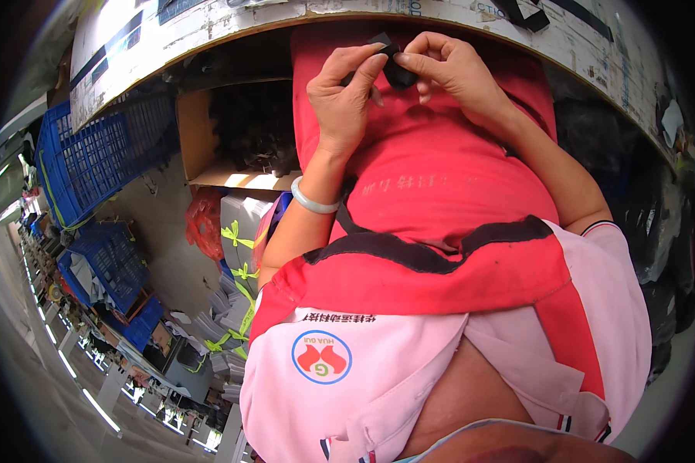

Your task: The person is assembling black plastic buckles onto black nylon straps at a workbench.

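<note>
Just in front of the table edge, over my red-aproned lap, both my hands work on a short black strip [399,75] that looks like fabric or webbing. My left hand [343,92], with a pale bangle on its wrist, pinches one end between thumb and fingers. My right hand [454,76] has thumb and forefinger closed at the strip's other side, its remaining fingers curled. The strip is bent between the two hands, and the fingers partly cover it. On the tabletop [301,23] beyond lie more black strips [527,15].
Below the table at left, an open cardboard box [195,139] holds a dark heap of pieces. Farther left stand blue plastic crates [93,158]. A red plastic bag [205,224] and bundles tied with yellow-green ribbon [241,272] sit beside me. Dark plastic bags [633,185] crowd the right.
</note>
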The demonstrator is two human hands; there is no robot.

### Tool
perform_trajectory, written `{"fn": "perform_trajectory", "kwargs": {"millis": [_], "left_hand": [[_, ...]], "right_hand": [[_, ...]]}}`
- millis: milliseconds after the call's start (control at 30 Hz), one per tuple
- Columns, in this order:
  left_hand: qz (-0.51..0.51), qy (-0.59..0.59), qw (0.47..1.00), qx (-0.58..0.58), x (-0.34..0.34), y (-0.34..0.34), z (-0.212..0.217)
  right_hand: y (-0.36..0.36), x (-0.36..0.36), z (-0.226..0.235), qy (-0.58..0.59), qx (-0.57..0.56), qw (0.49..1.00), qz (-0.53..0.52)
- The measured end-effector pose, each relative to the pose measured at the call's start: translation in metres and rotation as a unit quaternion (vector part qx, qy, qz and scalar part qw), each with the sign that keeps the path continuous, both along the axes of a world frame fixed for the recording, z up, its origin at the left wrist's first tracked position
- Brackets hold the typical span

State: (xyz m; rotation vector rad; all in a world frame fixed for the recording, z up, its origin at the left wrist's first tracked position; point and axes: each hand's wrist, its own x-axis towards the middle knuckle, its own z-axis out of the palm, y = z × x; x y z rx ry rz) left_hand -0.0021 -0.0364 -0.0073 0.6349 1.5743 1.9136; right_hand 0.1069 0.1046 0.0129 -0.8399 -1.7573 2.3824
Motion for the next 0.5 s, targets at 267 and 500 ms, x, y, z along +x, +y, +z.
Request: {"fn": "perform_trajectory", "kwargs": {"millis": [267, 500], "left_hand": [[0.041, 0.024, 0.999, 0.018, 0.003, 0.0, 0.002], [0.04, 0.038, 0.998, 0.002, 0.006, -0.004, -0.001]], "right_hand": [[-0.003, 0.004, -0.002, 0.025, -0.016, 0.999, -0.016], [-0.016, 0.0, -0.009, 0.07, -0.016, 0.997, -0.039]]}}
